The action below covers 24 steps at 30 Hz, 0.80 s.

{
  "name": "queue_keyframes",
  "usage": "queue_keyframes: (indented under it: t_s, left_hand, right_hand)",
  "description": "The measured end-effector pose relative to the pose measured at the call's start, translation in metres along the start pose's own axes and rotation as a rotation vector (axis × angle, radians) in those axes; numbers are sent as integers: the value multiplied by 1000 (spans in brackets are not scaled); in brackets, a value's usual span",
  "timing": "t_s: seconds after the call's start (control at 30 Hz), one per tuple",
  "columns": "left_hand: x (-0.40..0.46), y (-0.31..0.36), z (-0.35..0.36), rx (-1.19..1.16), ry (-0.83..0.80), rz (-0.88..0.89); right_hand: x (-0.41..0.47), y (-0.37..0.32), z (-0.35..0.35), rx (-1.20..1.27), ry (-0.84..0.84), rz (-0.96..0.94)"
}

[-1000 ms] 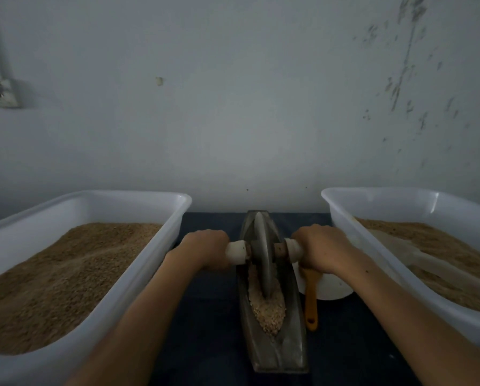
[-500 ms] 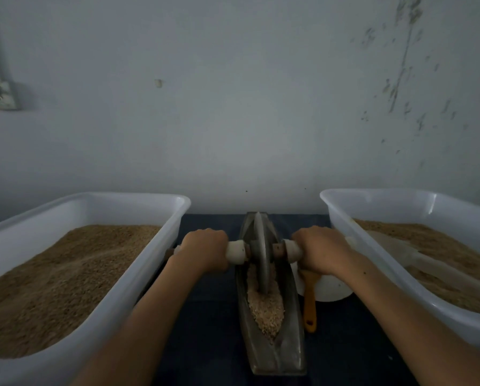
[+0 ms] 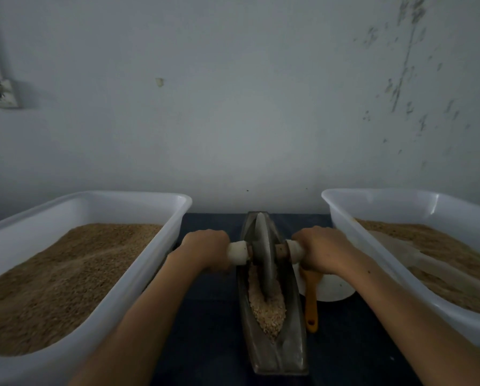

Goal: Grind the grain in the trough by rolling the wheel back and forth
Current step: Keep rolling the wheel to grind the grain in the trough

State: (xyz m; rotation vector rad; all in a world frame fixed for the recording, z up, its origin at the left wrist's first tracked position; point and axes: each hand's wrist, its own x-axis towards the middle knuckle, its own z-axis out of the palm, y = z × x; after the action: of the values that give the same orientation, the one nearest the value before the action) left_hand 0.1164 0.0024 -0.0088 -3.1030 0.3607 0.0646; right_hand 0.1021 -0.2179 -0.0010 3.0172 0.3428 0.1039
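Wheel (image 3: 263, 257) upright in trough (image 3: 294, 355), L hand (image 3: 205, 250) & R hand (image 3: 323, 252) gripping axle ends

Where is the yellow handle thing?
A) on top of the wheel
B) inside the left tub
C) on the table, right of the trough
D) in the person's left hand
C: the yellow handle lies on the dark table just right of the trough, partly under the right hand, next to a white dish.
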Motion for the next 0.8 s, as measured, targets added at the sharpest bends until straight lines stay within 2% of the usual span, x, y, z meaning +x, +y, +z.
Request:
queue_keyframes:
  t_s: [0.1, 0.2, 0.3, 0.4, 0.47, 0.67, 0.8]
  left_hand:
    - [-1, 4, 4, 79, 187, -17]
    - [-3, 8, 8, 68, 304, -49]
    - [-6, 10, 9, 92, 349, -57]
    - [-5, 9, 8, 127, 347, -38]
    - [-5, 8, 5, 135, 282, -19]
    - [-2, -2, -4, -28, -139, 20]
    - [0, -4, -2, -69, -174, 34]
  right_hand:
    - [1, -2, 10, -4, 175, 19]
    - [1, -4, 21, -28, 360, 5]
    - [0, -4, 23, -13, 384, 7]
    - [-1, -1, 19, 22, 319, 7]
    - [-1, 0, 12, 8, 227, 8]
    - [-6, 1, -11, 27, -208, -19]
    - [-8, 2, -12, 45, -256, -19]
